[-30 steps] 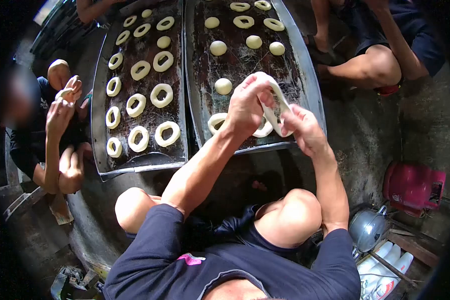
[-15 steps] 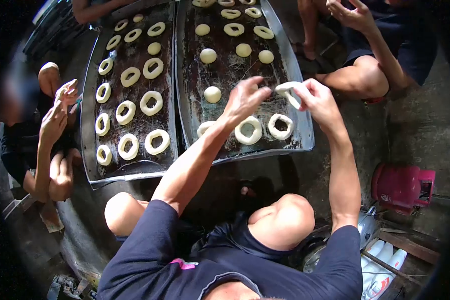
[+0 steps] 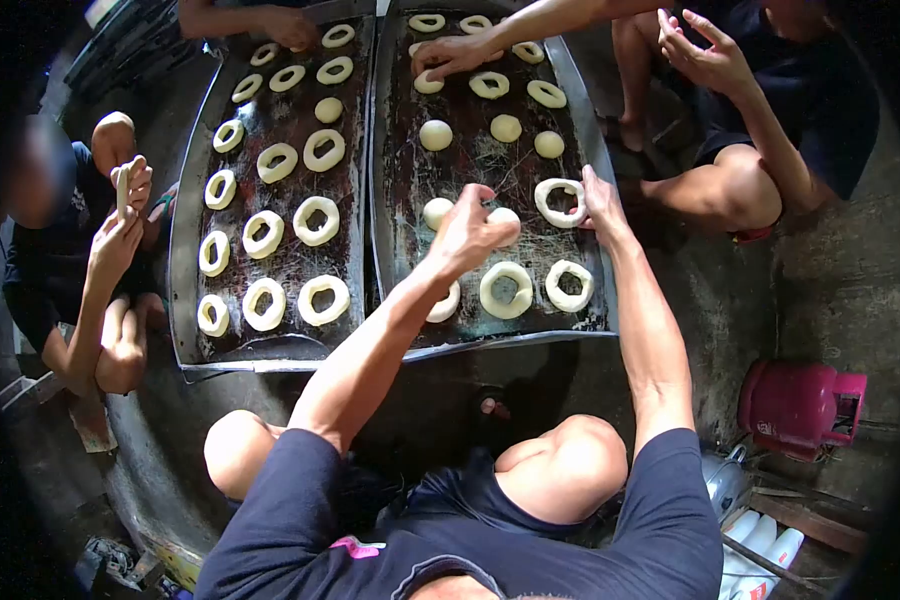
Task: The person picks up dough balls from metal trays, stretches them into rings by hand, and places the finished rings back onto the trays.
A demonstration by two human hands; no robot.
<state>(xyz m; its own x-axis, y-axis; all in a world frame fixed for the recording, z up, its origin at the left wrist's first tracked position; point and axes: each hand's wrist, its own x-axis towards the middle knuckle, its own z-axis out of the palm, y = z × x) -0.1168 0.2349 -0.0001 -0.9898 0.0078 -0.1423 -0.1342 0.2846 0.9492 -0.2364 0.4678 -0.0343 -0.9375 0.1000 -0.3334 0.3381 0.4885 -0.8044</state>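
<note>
Two dark metal trays, a left one [image 3: 245, 355] and a right one [image 3: 470, 342], carry several dough rings and balls. My right hand [image 3: 602, 205] holds the right side of a dough ring [image 3: 560, 203] at the right tray's edge. Over the middle of that tray, my left hand [image 3: 473, 232] has its fingers closed on a dough ball [image 3: 504, 226]. Another dough ball [image 3: 437, 213] lies just left of it. Nearer me are a large ring [image 3: 506, 290] and a smaller ring [image 3: 570, 286].
A co-worker's hand [image 3: 455, 55] reaches onto the right tray's far part, another hand [image 3: 292, 28] over the left tray. People sit at left and right with raised hands. A pink gas cylinder [image 3: 795, 405] stands at the lower right.
My right hand has lowered the ring onto the tray. My left hand has closed on a dough ball. A co-worker's arm has come in over the far part of the right tray.
</note>
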